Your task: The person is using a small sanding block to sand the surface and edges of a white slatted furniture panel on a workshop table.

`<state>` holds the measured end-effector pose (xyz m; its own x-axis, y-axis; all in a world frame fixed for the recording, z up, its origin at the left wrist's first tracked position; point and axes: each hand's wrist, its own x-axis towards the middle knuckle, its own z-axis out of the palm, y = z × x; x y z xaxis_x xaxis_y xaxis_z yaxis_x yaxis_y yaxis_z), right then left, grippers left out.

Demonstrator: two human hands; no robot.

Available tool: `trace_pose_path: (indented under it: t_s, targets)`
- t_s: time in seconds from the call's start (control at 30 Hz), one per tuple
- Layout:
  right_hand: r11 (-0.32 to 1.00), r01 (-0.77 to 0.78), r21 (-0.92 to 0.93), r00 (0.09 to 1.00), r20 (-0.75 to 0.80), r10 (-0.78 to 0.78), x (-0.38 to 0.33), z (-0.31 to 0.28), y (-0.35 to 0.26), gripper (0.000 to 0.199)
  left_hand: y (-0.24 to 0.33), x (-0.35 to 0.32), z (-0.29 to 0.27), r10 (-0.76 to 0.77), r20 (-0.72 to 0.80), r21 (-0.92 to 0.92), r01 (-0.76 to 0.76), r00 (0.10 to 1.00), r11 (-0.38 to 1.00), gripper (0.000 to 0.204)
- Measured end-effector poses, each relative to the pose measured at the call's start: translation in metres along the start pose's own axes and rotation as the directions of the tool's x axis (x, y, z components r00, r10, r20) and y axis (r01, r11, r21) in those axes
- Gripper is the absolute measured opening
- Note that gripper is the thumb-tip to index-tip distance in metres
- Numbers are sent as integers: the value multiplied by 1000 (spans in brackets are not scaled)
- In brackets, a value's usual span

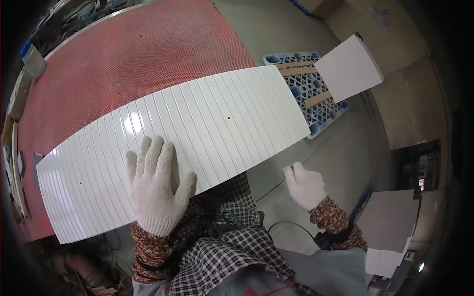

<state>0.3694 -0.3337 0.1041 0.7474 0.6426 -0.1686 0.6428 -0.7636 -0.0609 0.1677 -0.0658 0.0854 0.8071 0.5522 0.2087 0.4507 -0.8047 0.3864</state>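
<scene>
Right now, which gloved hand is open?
The left hand: its fingers are spread, over the white panel. The right hand is curled closed, off past the panel's near edge.

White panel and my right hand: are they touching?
Apart: the head view shows grey floor between the right hand and the white panel's near edge.

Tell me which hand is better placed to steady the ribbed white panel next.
Likely the left hand: it lies spread on the ribbed white panel, while the right hand is curled, off the panel.
</scene>
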Motion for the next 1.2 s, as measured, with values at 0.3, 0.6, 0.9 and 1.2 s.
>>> trace_pose_path:
  t_s: [0.3, 0.6, 0.9, 1.2]
  targets:
    - [969, 4, 246, 983, -177, 41, 20, -20, -32, 24, -2, 1, 0, 4, -1, 8, -4, 1000, 1000, 67]
    - [985, 106, 135, 983, -163, -83, 43, -30, -39, 26, 0, 4, -8, -13, 31, -7, 13, 999, 1000, 71]
    - [985, 172, 23, 975, -150, -167, 203, -54, -84, 38, 3, 7, -15, -20, 58, -12, 21, 998, 1000, 72]
    - [990, 140, -5, 984, -114, -140, 241, -62, -98, 45, 3, 4, -5, 19, -26, -14, -19, 999, 1000, 67]
